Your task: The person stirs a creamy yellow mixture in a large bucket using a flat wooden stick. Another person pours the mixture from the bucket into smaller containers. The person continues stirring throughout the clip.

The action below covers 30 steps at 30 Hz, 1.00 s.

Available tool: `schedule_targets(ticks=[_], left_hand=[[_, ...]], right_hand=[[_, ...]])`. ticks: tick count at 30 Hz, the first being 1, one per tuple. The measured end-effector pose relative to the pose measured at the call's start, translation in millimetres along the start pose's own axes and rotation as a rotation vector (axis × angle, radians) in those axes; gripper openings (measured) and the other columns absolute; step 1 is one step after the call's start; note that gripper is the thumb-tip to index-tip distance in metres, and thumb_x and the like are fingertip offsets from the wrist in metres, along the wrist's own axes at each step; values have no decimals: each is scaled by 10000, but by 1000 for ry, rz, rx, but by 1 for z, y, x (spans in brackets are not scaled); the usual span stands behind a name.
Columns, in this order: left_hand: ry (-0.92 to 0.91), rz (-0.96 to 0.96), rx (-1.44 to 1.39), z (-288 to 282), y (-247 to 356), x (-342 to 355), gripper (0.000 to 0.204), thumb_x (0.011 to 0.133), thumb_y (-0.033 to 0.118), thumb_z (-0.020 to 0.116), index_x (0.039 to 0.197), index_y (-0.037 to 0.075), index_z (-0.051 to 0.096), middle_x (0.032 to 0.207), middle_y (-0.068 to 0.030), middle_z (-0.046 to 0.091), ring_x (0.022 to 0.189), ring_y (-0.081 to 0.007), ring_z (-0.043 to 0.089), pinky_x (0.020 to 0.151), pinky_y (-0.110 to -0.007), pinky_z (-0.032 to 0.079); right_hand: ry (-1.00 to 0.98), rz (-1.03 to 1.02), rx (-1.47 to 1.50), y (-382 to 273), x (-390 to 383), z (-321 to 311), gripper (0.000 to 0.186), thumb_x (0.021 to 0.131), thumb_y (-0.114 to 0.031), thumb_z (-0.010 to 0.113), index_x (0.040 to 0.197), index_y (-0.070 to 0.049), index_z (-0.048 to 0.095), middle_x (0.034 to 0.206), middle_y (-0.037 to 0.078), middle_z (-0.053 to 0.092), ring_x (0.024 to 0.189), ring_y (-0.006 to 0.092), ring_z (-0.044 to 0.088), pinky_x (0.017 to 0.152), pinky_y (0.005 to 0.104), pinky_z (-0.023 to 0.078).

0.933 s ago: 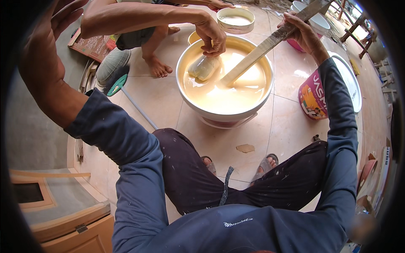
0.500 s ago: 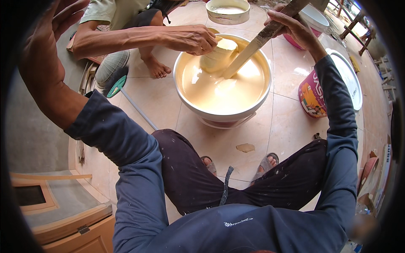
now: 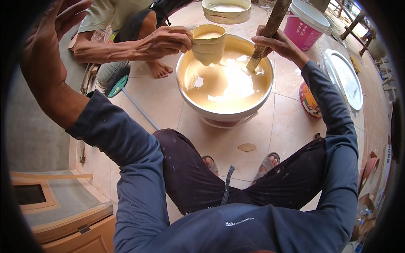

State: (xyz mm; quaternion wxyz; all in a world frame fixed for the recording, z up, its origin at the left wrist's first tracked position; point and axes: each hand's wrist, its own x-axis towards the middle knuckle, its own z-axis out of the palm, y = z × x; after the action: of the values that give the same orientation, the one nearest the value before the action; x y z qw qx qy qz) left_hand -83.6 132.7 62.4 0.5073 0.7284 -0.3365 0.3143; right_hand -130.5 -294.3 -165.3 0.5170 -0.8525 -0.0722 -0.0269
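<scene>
While my left hand (image 3: 45, 50) is uncurled, empty, upper left, my right hand (image 3: 275, 42) grips stick (image 3: 276, 17) within bucket (image 3: 226, 115) rim; floor (image 3: 211, 141) below.

Beige tile flr (image 3: 291, 120), grey wall (image 3: 36, 130) L, orange-brown wood panel (image 3: 86, 236) btm L, bright light (image 3: 357, 5) top R

free room over near half of central bucket (image 3: 223, 117), cup (image 3: 208, 49) blocking far left, stick (image 3: 271, 30) far right
</scene>
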Motion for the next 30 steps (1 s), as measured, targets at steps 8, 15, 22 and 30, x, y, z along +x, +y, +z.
schedule_targets(ticks=[8, 15, 22, 30], left_hand=[[-18, -2, 49, 2, 5, 0, 368, 1046, 222, 559, 1201, -96, 661, 1116, -209, 732, 1019, -284, 738, 959, -363, 560], [-26, -31, -10, -3, -1, 4, 334, 1034, 232, 598, 1163, -66, 674, 1079, -185, 742, 982, -269, 746, 920, -352, 571], [-48, 31, -87, -6, -7, 3, 303, 996, 240, 679, 1086, -47, 708, 991, -142, 759, 887, -225, 761, 802, -294, 589], [-63, 31, -79, -7, -8, 2, 324, 1003, 252, 669, 1116, -50, 703, 1020, -148, 755, 916, -229, 758, 816, -300, 588]], right_hand=[[-36, 84, 166, -18, -14, 19, 355, 932, -403, 727, 933, -63, 622, 844, 57, 652, 797, 139, 695, 638, 306, 622], [-37, 40, 177, -43, -13, 13, 344, 934, -386, 731, 924, -63, 612, 858, 78, 687, 808, 157, 720, 659, 321, 633], [-50, 59, 228, -32, -14, 18, 343, 932, -385, 738, 937, -68, 607, 869, 78, 692, 820, 166, 727, 689, 325, 643], [-63, 92, 232, -25, -13, 18, 361, 924, -385, 748, 979, -55, 614, 879, 78, 679, 828, 171, 721, 679, 302, 628]])
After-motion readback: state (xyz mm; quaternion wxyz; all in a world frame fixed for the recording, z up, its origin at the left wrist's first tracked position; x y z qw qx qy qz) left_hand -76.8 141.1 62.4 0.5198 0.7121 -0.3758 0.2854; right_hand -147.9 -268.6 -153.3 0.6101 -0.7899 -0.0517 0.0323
